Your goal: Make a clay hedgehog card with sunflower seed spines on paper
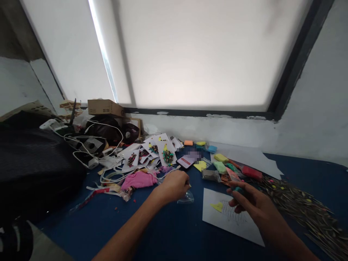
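Observation:
My right hand (251, 203) pinches a small lump of teal modelling clay (239, 189) between thumb and fingers. It hovers over a white card (214, 215) with a pencil drawing of wavy lines. A flat yellow clay shape (217, 206) is stuck at the left of that drawing. My left hand (174, 186) is closed, its fingers curled out of sight, so what it may hold is hidden. Right by it, on the blue tabletop, lies a clear plastic wrapper (186, 198); whether the hand touches it I cannot tell.
Clay blocks, among them a red one (252, 173) and a grey one (211, 175), lie behind the card. Sunflower-seed-like husks (299, 203) spread on the right. Decorated cards (167, 152), a phone (186, 162), pink clay (139, 179) and white cables (108, 174) crowd the back left.

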`<state>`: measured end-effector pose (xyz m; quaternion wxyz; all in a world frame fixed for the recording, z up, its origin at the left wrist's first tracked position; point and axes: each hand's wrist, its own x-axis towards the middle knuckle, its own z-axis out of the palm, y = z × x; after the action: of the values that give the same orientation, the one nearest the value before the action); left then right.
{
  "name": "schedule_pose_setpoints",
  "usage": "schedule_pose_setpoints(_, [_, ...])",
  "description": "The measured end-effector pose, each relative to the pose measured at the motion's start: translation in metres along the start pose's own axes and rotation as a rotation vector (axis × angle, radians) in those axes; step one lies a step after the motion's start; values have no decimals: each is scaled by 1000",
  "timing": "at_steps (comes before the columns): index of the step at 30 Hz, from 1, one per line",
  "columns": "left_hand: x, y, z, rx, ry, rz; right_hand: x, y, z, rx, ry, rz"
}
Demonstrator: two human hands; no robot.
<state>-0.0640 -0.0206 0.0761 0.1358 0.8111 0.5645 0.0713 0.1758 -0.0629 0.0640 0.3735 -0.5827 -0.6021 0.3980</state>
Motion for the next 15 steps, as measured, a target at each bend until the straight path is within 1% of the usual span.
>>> schedule_pose_setpoints(4, [-5,-6,1,100,-40,-49,-2,-1,2,-22,-37,-12])
schedule_pose_setpoints(7, [-8,-9,2,157,-52,-60,-3,0,3,-3,-74,-42])
schedule_pose_setpoints(10, [-11,-14,0,202,-65,-39,-4,1,4,25,-58,-58])
schedule_pose_setpoints(14, [-17,-19,-10,280,-100,-9,-4,0,3,34,0,-73])
schedule_pose_setpoints(15, [-18,-19,-13,312,-90,11,-3,-1,2,38,7,-76])
